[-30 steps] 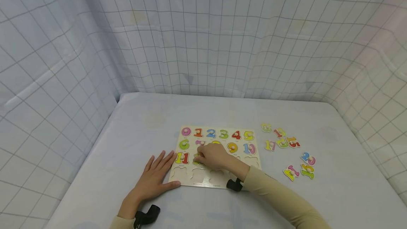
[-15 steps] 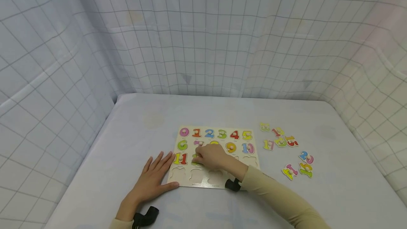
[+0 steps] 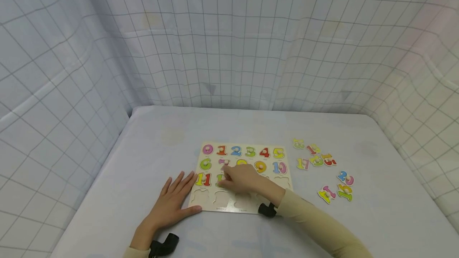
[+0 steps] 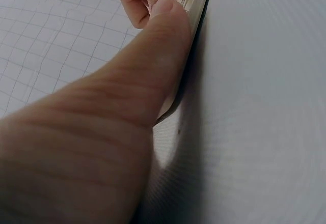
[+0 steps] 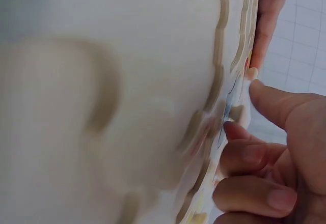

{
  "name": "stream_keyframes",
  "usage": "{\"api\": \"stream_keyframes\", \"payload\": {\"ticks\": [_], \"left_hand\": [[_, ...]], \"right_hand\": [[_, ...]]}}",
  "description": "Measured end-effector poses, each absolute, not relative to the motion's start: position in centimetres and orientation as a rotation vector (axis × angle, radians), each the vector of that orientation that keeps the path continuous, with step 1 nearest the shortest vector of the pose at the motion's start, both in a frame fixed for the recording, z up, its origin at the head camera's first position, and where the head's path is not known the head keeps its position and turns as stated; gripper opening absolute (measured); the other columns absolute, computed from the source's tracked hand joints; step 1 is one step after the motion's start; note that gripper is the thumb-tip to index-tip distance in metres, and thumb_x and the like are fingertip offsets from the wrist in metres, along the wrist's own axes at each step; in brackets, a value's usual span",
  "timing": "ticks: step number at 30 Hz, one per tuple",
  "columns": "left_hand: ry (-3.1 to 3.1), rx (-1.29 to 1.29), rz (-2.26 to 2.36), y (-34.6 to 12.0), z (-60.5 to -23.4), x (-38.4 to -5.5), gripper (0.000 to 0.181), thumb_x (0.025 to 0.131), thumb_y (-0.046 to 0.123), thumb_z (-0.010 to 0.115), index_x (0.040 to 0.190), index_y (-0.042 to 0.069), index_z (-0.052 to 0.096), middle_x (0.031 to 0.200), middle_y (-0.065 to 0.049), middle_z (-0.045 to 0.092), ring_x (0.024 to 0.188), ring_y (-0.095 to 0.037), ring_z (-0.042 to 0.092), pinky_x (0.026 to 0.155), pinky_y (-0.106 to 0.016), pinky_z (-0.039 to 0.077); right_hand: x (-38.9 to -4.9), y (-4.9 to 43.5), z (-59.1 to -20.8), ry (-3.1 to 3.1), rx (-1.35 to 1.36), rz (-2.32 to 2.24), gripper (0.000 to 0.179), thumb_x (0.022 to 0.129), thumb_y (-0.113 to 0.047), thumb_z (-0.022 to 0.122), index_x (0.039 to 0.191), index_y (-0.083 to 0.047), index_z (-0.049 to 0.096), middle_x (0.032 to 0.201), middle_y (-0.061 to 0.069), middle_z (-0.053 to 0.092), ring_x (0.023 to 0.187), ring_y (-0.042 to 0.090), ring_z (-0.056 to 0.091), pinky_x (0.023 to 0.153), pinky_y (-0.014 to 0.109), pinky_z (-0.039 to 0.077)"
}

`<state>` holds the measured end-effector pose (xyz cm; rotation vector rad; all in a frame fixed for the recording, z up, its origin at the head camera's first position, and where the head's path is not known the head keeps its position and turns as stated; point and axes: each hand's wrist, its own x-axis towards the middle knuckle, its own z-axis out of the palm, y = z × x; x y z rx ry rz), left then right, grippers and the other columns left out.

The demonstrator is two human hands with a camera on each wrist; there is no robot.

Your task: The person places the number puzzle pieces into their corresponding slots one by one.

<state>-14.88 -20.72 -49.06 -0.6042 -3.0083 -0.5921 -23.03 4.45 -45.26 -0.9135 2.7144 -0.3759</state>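
A pale wooden number puzzle board point(image 3: 229, 209) lies on the white table. My left hand point(image 3: 172, 204) is spread flat at its left side, fingertips at the edge and thumb by the near corner. Over the third row hovers my right hand point(image 3: 244, 178), beside a green number piece point(image 3: 218, 180), mostly covered, right of the 11 piece point(image 3: 203, 179). In the right wrist view, thumb and index finger stand apart around a small pale knob point(image 5: 236, 113), other fingers bent. The 7 piece point(image 3: 224, 162) is partly covered by this hand.
Several loose number pieces lie right of the board, among them a 17 point(image 3: 303, 164), a 15 point(image 3: 328, 159), a 20 point(image 3: 346, 177) and a pink-and-yellow piece point(image 3: 326, 194). Grid-patterned white curtains point(image 3: 222, 51) surround the table on the sides and back.
My right hand has shifted slightly to the right, and its thumb and index finger have parted. More of the 7 piece shows now. My left hand has stayed still.
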Motion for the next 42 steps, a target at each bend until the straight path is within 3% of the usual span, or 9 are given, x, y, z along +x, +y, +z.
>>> {"api": "stream_keyframes", "payload": {"ticks": [5, 10, 13, 22, 30, 34, 36, 39, 42], "left_hand": [[-3.003, -0.601, -0.579, -20.7, -49.4, -14.9, 0.094, 0.079, 0.071, 0.056, 0.150, 0.015, 0.031, 0.155, -0.001, 0.025, 0.143, -0.027, 0.011, 0.112, -0.049, 0.000], [-2.970, -0.603, -0.584, -20.6, -49.3, -14.7, 0.093, 0.079, 0.069, 0.057, 0.149, 0.013, 0.033, 0.154, -0.003, 0.028, 0.142, -0.029, 0.013, 0.112, -0.051, 0.002], [-2.936, -0.608, -0.587, -20.5, -49.3, -14.6, 0.092, 0.079, 0.067, 0.059, 0.148, 0.011, 0.035, 0.152, -0.005, 0.031, 0.141, -0.031, 0.016, 0.111, -0.052, 0.004], [-2.970, -0.578, -0.562, -20.5, -49.2, -14.4, 0.093, 0.078, 0.069, 0.058, 0.148, 0.013, 0.035, 0.153, -0.005, 0.030, 0.142, -0.030, 0.015, 0.111, -0.053, 0.003], [-2.987, -0.574, -0.560, -20.4, -49.4, -14.5, 0.094, 0.078, 0.071, 0.056, 0.149, 0.014, 0.034, 0.154, -0.003, 0.028, 0.142, -0.029, 0.012, 0.112, -0.052, 0.001], [-2.994, -0.573, -0.557, -20.4, -49.4, -14.6, 0.094, 0.078, 0.072, 0.055, 0.149, 0.014, 0.033, 0.154, -0.003, 0.027, 0.142, -0.028, 0.012, 0.112, -0.051, 0.001], [-2.998, -0.571, -0.558, -20.4, -49.4, -14.6, 0.094, 0.077, 0.072, 0.055, 0.149, 0.015, 0.033, 0.154, -0.002, 0.027, 0.142, -0.028, 0.011, 0.112, -0.051, 0.001], [-2.998, -0.570, -0.564, -20.4, -49.3, -14.6, 0.094, 0.077, 0.072, 0.056, 0.149, 0.015, 0.033, 0.154, -0.002, 0.026, 0.142, -0.028, 0.012, 0.112, -0.051, 0.001], [-2.980, -0.575, -0.574, -20.5, -49.2, -14.5, 0.094, 0.078, 0.070, 0.057, 0.149, 0.014, 0.034, 0.153, -0.003, 0.028, 0.142, -0.029, 0.013, 0.112, -0.052, 0.002]], "right_hand": [[-23.2, 6.2, -45.2, 2.713, -0.867, -0.494, 0.027, 0.093, -0.051, 0.054, 0.088, -0.024, 0.052, 0.056, -0.008, 0.047, 0.050, 0.009, 0.043, 0.046, 0.026, 0.032], [-24.3, 9.0, -44.5, 2.795, -0.773, -0.585, 0.027, 0.094, -0.048, 0.054, 0.089, -0.022, 0.053, 0.051, -0.007, 0.038, 0.044, 0.008, 0.033, 0.042, 0.024, 0.025], [-25.7, 11.2, -44.0, 2.877, -0.703, -0.611, 0.027, 0.094, -0.044, 0.056, 0.089, -0.017, 0.054, 0.052, -0.006, 0.042, 0.043, 0.008, 0.032, 0.040, 0.023, 0.023], [-30.0, 18.5, -43.5, 2.992, -0.341, -0.468, 0.043, 0.097, -0.050, 0.046, 0.100, -0.007, 0.054, 0.056, 0.002, 0.047, 0.044, 0.014, 0.036, 0.041, 0.026, 0.028], [-31.5, 22.6, -43.5, 2.901, -0.126, -0.465, 0.078, 0.096, -0.063, 0.025, 0.116, 0.006, 0.053, 0.100, 0.020, 0.062, 0.079, 0.030, 0.059, 0.065, 0.042, 0.048], [-31.6, 23.5, -43.4, 2.864, 0.018, -0.405, 0.086, 0.096, -0.063, 0.017, 0.128, 0.012, 0.047, 0.122, 0.031, 0.054, 0.097, 0.041, 0.057, 0.080, 0.055, 0.045], [-31.5, 23.7, -43.4, 2.843, 0.085, -0.383, 0.084, 0.097, -0.060, 0.018, 0.132, 0.013, 0.044, 0.127, 0.033, 0.050, 0.099, 0.042, 0.055, 0.083, 0.056, 0.042], [-31.4, 23.9, -43.3, 2.819, 0.128, -0.376, 0.079, 0.099, -0.055, 0.021, 0.130, 0.013, 0.045, 0.119, 0.031, 0.055, 0.088, 0.038, 0.056, 0.079, 0.053, 0.043], [-31.3, 24.1, -43.4, 2.815, 0.123, -0.385, 0.071, 0.101, -0.050, 0.026, 0.117, 0.012, 0.055, 0.093, 0.022, 0.060, 0.071, 0.029, 0.052, 0.069, 0.045, 0.043]]}}
